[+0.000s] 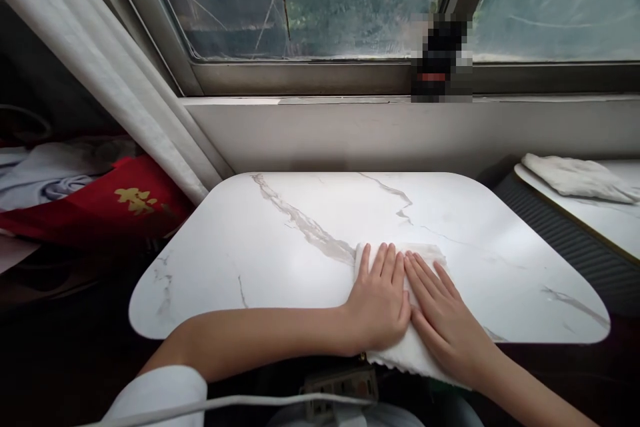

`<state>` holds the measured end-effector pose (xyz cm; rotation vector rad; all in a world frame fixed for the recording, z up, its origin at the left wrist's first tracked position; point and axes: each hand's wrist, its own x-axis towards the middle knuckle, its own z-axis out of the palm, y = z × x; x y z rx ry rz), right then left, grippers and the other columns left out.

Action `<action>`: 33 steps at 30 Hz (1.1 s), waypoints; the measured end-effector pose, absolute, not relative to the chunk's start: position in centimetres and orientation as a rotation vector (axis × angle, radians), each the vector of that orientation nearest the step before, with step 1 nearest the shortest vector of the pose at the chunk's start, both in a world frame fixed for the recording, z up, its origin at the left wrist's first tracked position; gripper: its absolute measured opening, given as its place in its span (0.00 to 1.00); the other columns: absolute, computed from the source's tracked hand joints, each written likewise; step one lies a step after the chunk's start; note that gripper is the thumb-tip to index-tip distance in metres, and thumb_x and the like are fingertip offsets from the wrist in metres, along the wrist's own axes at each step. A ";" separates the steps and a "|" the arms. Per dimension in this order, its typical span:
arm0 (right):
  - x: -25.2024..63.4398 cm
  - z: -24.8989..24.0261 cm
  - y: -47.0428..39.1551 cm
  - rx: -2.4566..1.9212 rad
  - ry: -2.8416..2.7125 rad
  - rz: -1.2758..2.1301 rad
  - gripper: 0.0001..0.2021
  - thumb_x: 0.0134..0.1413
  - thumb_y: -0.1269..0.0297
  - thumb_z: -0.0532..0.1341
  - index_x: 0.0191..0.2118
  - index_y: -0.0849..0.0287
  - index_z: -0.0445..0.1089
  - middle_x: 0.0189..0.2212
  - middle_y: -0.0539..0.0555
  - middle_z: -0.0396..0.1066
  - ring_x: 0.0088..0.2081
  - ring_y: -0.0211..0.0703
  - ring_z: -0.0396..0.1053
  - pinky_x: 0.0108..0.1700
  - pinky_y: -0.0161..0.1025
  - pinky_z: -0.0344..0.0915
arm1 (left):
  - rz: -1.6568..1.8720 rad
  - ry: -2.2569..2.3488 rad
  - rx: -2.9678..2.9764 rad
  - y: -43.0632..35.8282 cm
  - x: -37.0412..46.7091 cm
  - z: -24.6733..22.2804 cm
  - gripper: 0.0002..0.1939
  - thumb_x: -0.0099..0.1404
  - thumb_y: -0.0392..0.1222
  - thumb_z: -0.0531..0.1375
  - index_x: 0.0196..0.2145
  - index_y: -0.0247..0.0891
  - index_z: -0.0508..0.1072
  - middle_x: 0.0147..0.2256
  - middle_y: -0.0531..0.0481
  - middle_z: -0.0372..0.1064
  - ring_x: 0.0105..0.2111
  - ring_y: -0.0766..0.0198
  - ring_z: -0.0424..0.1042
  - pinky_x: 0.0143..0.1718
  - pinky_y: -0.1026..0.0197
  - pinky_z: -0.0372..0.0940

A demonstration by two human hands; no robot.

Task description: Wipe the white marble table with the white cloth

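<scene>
Both my hands lie flat, side by side, on a white cloth [400, 359] spread over the front edge of a white marbled table [280, 260]. My left hand [381, 297] presses on the cloth's left part, fingers stretched out towards the window. My right hand [440, 313] rests on its right part, fingers also straight, the fingertips close to those of the left. Part of the cloth hangs below the table edge, and its far corner shows past the right fingers.
A window [325, 7] stands behind the table, with a white curtain [115, 67] at left. A red bag with a gold character [135, 200] lies beyond it. At right, a folded white cloth [575, 177] sits on another surface. A white cable [260, 400] crosses the bottom.
</scene>
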<state>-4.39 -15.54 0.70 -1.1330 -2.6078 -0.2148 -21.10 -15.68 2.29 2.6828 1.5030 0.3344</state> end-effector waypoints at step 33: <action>-2.7 0.3 1.0 -1.338 -2.597 -0.117 0.28 0.64 0.64 0.40 0.65 0.73 0.46 0.65 0.66 0.44 0.67 0.53 0.38 0.64 0.58 0.41 | 0.448 1.799 2.517 -0.3 -17.1 1.1 0.28 0.70 0.41 0.39 0.63 0.25 0.51 0.64 0.36 0.46 0.65 0.52 0.43 0.64 0.44 0.34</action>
